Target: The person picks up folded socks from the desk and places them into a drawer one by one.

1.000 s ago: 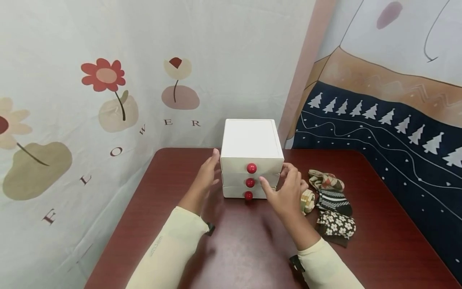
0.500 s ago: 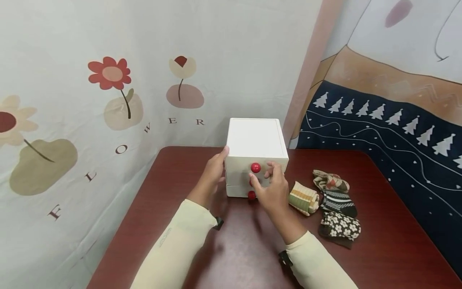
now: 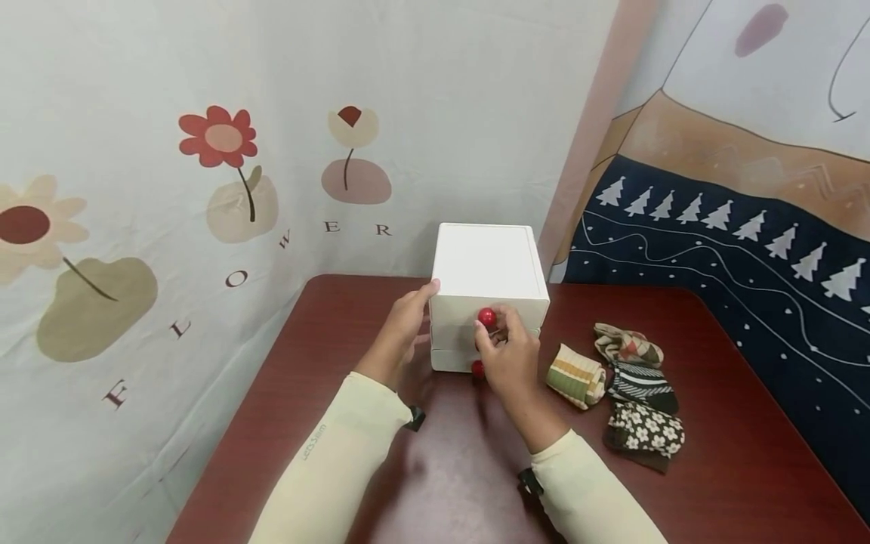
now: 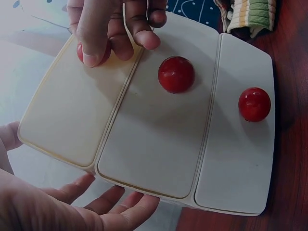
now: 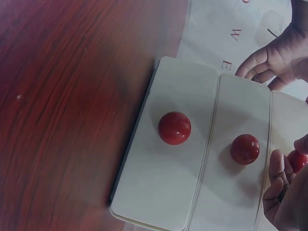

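Observation:
A small white box with three stacked drawers (image 3: 489, 261) stands on the table, all drawers closed. My right hand (image 3: 511, 363) pinches the round red knob (image 3: 486, 316) of the top drawer between thumb and fingers. Along the box's left side rests my left hand (image 3: 402, 326), its fingers fairly straight and the thumb up by the top edge. Behind the right hand the middle knob is hidden in the head view, but the left wrist view shows this middle red knob (image 4: 176, 74) untouched. The bottom knob (image 3: 479, 369) is free too.
Right of the box lies a folded yellow-green striped sock (image 3: 576, 376). Beside it are a patterned beige sock (image 3: 628, 345), a black-and-white striped one (image 3: 643, 386) and a flowered one (image 3: 646, 429). Printed cloth (image 3: 435, 113) hangs behind the dark red table (image 3: 435, 499).
My right hand has come from the box's right side to its front and taken hold of the top knob. The left hand has closed in against the left side.

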Motion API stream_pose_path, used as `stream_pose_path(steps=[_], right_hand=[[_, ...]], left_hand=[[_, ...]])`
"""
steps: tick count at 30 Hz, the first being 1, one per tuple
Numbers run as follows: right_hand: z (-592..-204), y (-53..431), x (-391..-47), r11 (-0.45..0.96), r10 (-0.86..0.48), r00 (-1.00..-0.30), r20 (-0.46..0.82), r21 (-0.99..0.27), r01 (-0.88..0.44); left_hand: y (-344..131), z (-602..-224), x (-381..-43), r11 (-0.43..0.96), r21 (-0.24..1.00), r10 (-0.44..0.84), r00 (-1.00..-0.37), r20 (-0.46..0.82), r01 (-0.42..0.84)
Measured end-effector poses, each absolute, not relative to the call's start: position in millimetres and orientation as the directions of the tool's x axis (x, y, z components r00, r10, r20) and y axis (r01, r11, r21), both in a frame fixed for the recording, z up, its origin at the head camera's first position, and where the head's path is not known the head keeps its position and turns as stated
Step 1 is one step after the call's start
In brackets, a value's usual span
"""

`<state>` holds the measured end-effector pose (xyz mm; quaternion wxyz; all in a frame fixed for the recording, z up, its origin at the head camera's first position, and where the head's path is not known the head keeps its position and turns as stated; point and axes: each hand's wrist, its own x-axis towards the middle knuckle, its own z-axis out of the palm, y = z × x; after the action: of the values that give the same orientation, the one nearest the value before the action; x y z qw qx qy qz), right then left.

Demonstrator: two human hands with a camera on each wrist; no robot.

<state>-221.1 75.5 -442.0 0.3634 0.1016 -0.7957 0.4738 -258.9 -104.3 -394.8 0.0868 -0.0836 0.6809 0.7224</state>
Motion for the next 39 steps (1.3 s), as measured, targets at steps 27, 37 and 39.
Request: stream_pose_path(steps=[27,37,39], right_hand=[[-455,77,-168,0.56,0.141,-0.605,0.784,-0.567,-0.604],[-454,80,-154,0.558,0.121,-0.615,0.78,-0.566,-0.607],[-456,80,-153,0.568,0.119,-0.602,0.789,-0.552,-0.611]], left_hand=[[-107,-395,-257,-0.033,0.97,-0.021,-0.971,-0.24,-0.239],[-107,-394,-259,-0.026,0.969,-0.021,-0.969,-0.247,-0.246],[-107,-395,-259,-0.027,0.969,-0.018,-0.969,-0.246,-0.246]])
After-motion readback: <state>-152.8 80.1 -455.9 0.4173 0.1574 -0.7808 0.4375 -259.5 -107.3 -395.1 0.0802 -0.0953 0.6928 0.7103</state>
